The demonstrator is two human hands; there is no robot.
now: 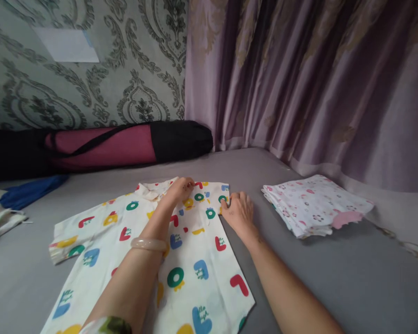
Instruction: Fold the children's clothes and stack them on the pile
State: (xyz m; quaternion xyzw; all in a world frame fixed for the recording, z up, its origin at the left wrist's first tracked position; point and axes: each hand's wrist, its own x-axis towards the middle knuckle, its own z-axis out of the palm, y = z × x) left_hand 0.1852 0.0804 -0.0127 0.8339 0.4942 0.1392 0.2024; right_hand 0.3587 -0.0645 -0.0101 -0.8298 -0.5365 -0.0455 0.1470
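A white short-sleeved shirt [202,250] with colourful letter and duck prints lies spread on the grey bed sheet, its collar at the far side. My left hand [183,189] reaches across it to the shoulder beside the collar, fingers closed on the fabric. A pale bangle [149,244] circles that wrist. At the edge of the sleeve on the right is my right hand [239,211], its thumb over the cloth and its fingers bent down at the hem. The undersides of the fingers are hidden on both hands.
A folded stack of white printed cloth [313,204] lies to the right. Along the patterned wall rests a long black and maroon bag [104,146]. Blue cloth [35,192] and white cloth [2,218] lie at the left. Purple curtains [299,79] hang behind the bed [320,273].
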